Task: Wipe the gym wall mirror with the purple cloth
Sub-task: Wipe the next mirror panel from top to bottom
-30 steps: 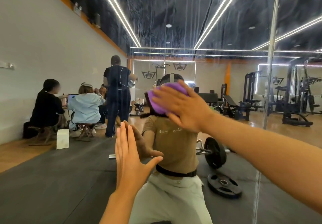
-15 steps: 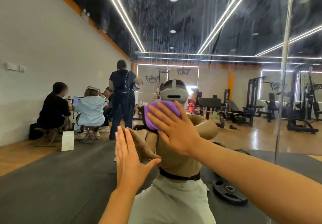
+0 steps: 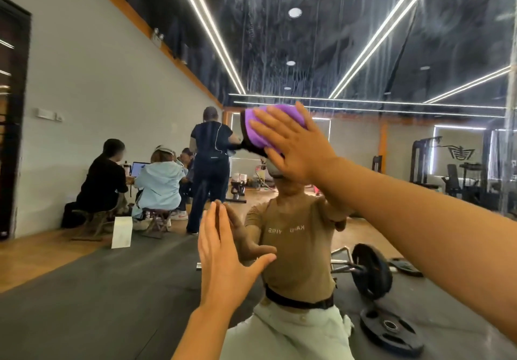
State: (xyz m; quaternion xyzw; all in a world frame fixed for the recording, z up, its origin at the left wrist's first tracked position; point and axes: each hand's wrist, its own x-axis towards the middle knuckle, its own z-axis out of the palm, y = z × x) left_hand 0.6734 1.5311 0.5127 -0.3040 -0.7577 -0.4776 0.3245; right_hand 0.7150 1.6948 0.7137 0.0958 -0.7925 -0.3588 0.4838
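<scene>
The gym wall mirror (image 3: 349, 51) fills the whole view, streaked with wet run marks across its upper part. My right hand (image 3: 293, 147) lies flat with straight, spread fingers on the purple cloth (image 3: 261, 131), pressing it against the glass at centre. Below and to the left, my left hand (image 3: 223, 261) rests flat against the mirror, fingers straight and together, thumb out, meeting its own reflection. My reflection in a tan shirt stands behind both hands.
A vertical seam (image 3: 507, 135) between mirror panels runs down the far right. Reflected in the glass are several people seated and standing at the left (image 3: 156, 186), a barbell with weight plates (image 3: 369, 270) on the black floor mat, and gym machines (image 3: 458, 175) at right.
My right hand has carried the purple cloth upward on the glass, from chest height of my reflection to above its head. My left hand has stayed flat on the mirror.
</scene>
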